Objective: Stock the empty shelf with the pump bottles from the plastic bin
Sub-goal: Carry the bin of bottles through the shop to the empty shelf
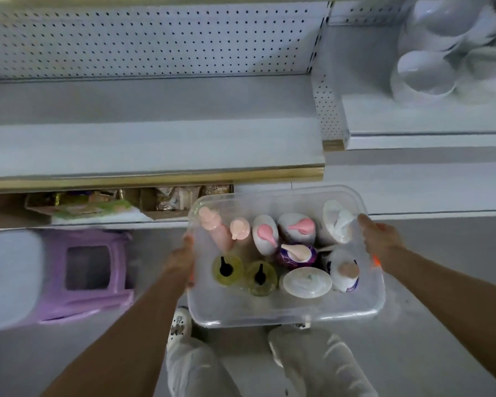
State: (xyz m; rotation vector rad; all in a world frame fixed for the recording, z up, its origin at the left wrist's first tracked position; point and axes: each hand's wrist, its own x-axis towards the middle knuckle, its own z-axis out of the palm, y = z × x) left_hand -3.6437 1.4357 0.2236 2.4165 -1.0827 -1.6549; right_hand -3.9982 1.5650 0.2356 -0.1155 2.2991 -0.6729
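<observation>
Legs (pixel 321 365) in pale trousers and one white shoe (pixel 179 325) sit nearest the camera, directly under the load. Above them, both hands grasp the clear plastic bin (pixel 287 310) by its short walls: left hand (pixel 181 260) clamped on the left side, right hand (pixel 380 239) on the right rim, fingers curled over the edge. The bin hangs in the air in front of the shelving, over the floor, not yet resting on anything. Inside stand the pump bottles (pixel 265 234), packed upright and touching: ten by my count, two yellow-green with black pumps, three with pink pumps, two pale peach, one purple with a cream pump, one white at the far right corner, one white with a tan top; a round white lid or jar top (pixel 307 282) sits among them, kind unclear. Step in hand looks like carrying the bin to the shelf; best done level, both grips even, so the bottles do not topple, then set down near the bare board before lifting bottles out singly. To the left on the floor, one lilac stool (pixel 89 270) and one white stool (pixel 9 279). Beyond, a lower shelf holds packaged goods (pixel 172 197), blurred. Farthest, the empty shelf (pixel 155 144) with pegboard back, bare; to its right, stacked white bowls (pixel 424 73), at least four.
</observation>
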